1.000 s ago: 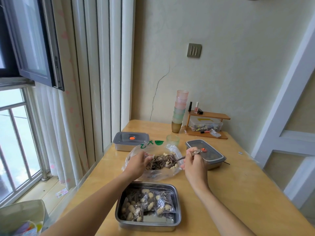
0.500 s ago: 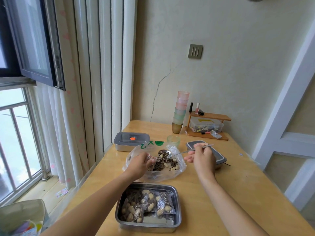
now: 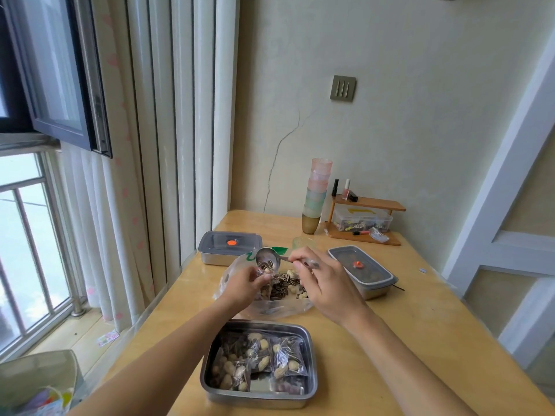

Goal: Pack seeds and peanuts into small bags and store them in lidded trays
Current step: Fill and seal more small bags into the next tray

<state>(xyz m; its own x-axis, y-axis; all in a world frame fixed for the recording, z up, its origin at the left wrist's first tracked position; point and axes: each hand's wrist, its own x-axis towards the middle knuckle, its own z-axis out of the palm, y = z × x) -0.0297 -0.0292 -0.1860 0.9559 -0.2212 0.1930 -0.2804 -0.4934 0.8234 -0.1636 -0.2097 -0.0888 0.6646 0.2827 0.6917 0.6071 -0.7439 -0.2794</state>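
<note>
While the left hand grips a small clear plastic bag, the right hand pinches a tilted metal spoon of seeds at its mouth; an open steel tray lies nearer than both hands.

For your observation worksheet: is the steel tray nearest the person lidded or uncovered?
Uncovered. The near tray shows no lid; its filled small bags lie exposed inside.

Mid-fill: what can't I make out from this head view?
Head view only:
- small bag: mostly hidden by fingers of the left hand; fill level unclear.
- right lidded tray: contents blurred behind its tinted lid.
- open tray: packed bags overlap, count uncertain.
- spoon: handle covered by the right hand.
</note>
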